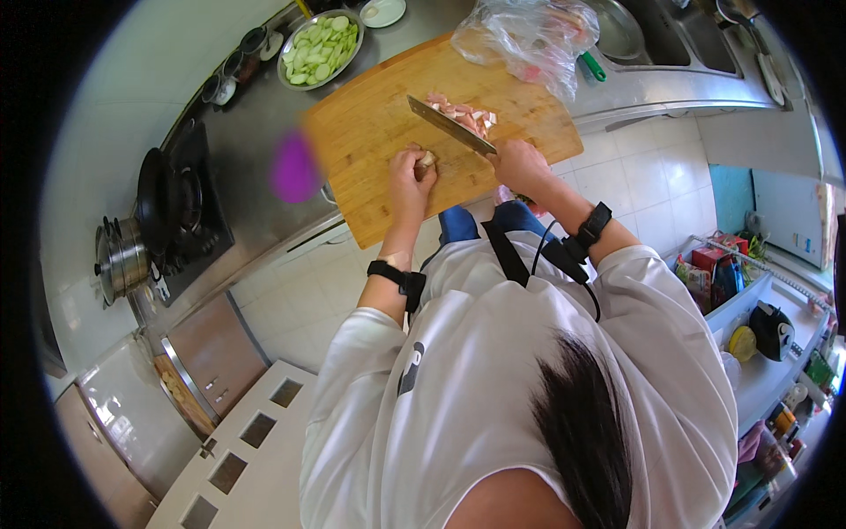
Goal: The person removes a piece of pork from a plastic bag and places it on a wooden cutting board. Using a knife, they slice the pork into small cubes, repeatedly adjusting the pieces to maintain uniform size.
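On the wooden cutting board (370, 99), my left hand (411, 173) pinches a small pale piece of food (427, 159), perhaps ginger or garlic; my fingers partly hide it. My right hand (519, 165) grips the handle of a cleaver (449, 124), its blade pointing up and left across the board. Just beyond the blade lies a small heap of chopped raw meat (466, 116), pink with white fat. The cleaver and the pale piece are apart.
A metal bowl of sliced green vegetable (320, 49) and a small white plate (383, 11) stand behind the board. A clear plastic bag (529, 40) overlaps its far right corner, near a green handle (593, 67) and the sink (687, 36). Left are a black wok (155, 198) and steel pot (123, 258).
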`<action>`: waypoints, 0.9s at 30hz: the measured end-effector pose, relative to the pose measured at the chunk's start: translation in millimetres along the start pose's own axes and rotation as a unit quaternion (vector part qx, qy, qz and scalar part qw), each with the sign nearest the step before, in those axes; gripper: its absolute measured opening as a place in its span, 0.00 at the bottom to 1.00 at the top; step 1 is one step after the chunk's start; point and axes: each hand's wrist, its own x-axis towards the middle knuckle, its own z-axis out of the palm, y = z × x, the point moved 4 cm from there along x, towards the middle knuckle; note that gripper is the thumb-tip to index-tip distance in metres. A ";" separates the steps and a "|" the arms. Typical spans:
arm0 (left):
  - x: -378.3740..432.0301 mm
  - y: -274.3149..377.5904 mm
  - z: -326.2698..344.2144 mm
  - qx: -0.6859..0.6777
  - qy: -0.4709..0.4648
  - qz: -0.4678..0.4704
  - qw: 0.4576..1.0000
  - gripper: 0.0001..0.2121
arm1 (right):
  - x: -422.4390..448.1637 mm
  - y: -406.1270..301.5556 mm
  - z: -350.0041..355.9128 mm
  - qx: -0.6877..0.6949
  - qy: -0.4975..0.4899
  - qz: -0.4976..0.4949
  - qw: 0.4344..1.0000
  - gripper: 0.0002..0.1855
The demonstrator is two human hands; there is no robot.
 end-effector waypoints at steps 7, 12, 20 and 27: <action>37.0 19.4 -11.3 0.123 -0.270 -0.014 0.955 0.16 | -1.1 6.4 6.2 0.038 0.023 -0.002 0.999 0.19; 39.7 32.6 -6.5 0.084 -0.169 0.043 0.981 0.21 | -4.1 6.2 7.4 0.044 0.033 -0.003 0.998 0.20; 24.3 2.8 -7.3 0.071 -0.185 -0.046 0.979 0.19 | -3.4 2.7 8.1 0.032 0.027 0.011 0.999 0.17; 22.5 23.8 -7.5 0.067 -0.030 0.037 0.997 0.12 | -4.4 2.9 8.3 0.030 0.034 0.010 0.999 0.17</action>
